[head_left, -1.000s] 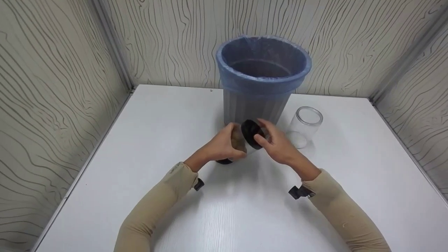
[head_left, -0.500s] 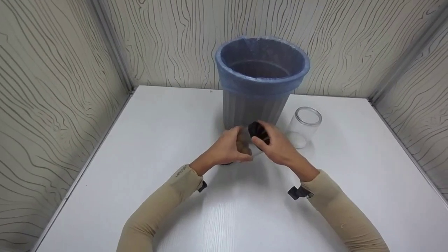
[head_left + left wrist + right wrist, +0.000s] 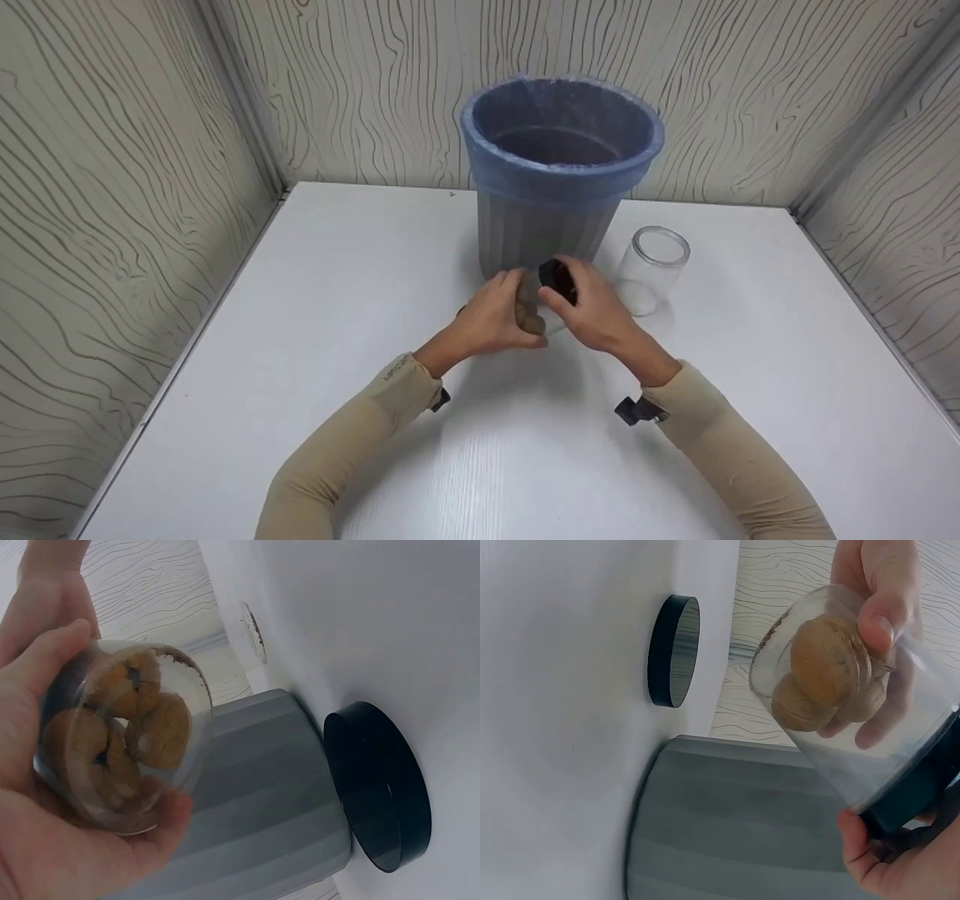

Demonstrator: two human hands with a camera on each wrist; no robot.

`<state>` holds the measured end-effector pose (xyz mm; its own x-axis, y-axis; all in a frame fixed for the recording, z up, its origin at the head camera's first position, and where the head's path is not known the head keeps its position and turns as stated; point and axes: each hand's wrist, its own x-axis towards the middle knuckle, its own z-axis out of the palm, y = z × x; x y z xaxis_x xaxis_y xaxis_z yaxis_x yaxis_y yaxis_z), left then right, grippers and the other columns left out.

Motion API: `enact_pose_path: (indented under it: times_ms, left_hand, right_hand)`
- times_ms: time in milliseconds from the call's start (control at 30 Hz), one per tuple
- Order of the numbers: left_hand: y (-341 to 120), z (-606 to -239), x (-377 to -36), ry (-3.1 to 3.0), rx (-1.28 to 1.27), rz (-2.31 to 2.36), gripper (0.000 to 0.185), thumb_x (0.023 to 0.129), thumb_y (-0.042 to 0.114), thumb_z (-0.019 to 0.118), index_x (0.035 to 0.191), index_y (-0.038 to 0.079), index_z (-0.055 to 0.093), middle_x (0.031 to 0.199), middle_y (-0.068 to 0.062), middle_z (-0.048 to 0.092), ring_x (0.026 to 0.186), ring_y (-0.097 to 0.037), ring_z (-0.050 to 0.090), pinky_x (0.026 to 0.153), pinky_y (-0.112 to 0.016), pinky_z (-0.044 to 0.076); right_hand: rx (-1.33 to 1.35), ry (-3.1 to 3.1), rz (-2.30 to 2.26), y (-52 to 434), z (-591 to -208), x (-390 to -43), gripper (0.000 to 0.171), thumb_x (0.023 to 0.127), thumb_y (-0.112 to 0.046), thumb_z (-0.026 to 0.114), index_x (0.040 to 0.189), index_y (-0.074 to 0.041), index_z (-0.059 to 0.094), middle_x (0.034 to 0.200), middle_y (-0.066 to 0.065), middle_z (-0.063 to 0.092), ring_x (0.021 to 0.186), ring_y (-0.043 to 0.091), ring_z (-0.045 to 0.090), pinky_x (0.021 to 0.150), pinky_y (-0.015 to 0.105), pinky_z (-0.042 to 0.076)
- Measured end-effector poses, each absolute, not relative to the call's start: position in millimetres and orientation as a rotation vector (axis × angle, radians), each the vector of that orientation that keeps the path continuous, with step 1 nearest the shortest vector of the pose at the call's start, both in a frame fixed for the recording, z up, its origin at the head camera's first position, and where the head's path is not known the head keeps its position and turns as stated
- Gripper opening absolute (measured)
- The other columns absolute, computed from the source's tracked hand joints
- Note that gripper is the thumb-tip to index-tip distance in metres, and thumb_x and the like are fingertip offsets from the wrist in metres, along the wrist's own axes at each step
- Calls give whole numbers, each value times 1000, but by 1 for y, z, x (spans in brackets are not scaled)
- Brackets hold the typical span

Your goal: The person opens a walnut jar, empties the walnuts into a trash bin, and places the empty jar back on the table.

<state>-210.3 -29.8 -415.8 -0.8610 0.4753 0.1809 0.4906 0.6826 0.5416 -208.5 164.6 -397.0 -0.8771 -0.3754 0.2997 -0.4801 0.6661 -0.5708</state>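
Note:
My left hand (image 3: 491, 315) grips a clear jar (image 3: 885, 754) held tilted above the table. Inside it, at the base end, lie several round brown pieces (image 3: 829, 671) that look like walnuts. My right hand (image 3: 596, 307) holds the black lid (image 3: 907, 799) at the jar's mouth, fingers curled round its rim. Lid and jar meet, but I cannot tell how tightly. A second black lid (image 3: 386, 787) rests on the table beside the bin; in the head view my left hand hides most of it.
Behind my hands stands a grey bin (image 3: 536, 236) with a blue liner (image 3: 559, 184) folded over its rim. To the right is another clear jar (image 3: 652, 274), upright and without a lid. The white table (image 3: 337, 255) meets wood-patterned walls (image 3: 360, 90) on three sides.
My left hand has shifted right with the jar, now covering most of the loose lid in the head view. The lid in my right hand has turned and moved slightly right.

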Motion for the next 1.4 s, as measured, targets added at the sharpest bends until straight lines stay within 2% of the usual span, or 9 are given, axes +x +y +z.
enact_pose_path:
  times_ms: [133,300,633,733,867,1033,1233,1400]
  left_hand:
    - [-30,-417,-212,-2831,-848,-1011,102,66,48,82,142,3,32,126,-8,50,109,-16,50,92,-31,45]
    - [-30,-417,-214,-2768,-909,-1073,96,66,46,82,138,3,36,107,-1,55,93,-11,53,79,-28,48]
    - [-29,-416,-216,-2772,-938,-1087,93,63,48,83,133,4,40,97,3,53,84,-10,53,72,-27,48]
    - [-29,-416,-217,-2793,-938,-1110,97,63,50,82,135,3,39,97,2,55,85,-12,54,73,-29,48]
    - [-32,-416,-217,-2836,-960,-1200,99,63,50,81,139,6,36,107,1,57,91,-11,55,78,-29,48]
    - [-35,-415,-218,-2813,-998,-1291,92,64,48,82,136,10,38,106,3,58,90,-10,56,78,-29,48]
    - [-37,-416,-218,-2876,-1031,-1300,93,64,50,81,137,10,38,110,1,57,95,-11,55,80,-29,47]
    - [-38,-418,-219,-2896,-1053,-1334,94,64,51,81,138,11,38,115,-1,56,100,-12,55,84,-31,47]
  right_hand:
    - [720,-2685,998,165,-397,-209,61,94,-39,53,138,1,41,130,22,47,109,33,50,89,49,42]
    - [749,-2646,1004,167,-398,-210,57,93,-36,54,135,2,44,124,21,50,102,31,52,84,47,44]
    - [846,-2553,1047,172,-402,-213,57,95,-41,50,131,3,48,116,20,53,93,28,53,77,43,46]
    - [878,-2530,1043,174,-404,-214,57,95,-43,50,130,2,49,115,18,54,93,27,53,77,43,45]
    - [957,-2497,999,177,-404,-215,61,93,-44,51,130,4,49,119,19,54,97,28,52,79,45,45]
    - [1021,-2457,964,178,-403,-216,66,91,-49,51,131,4,48,119,18,53,95,26,52,77,44,46]
    - [1099,-2410,945,180,-407,-215,69,91,-53,49,130,4,48,114,16,54,92,24,51,74,44,46]
    - [1125,-2391,935,182,-409,-215,70,91,-54,48,130,5,47,115,16,54,94,24,51,76,45,46]
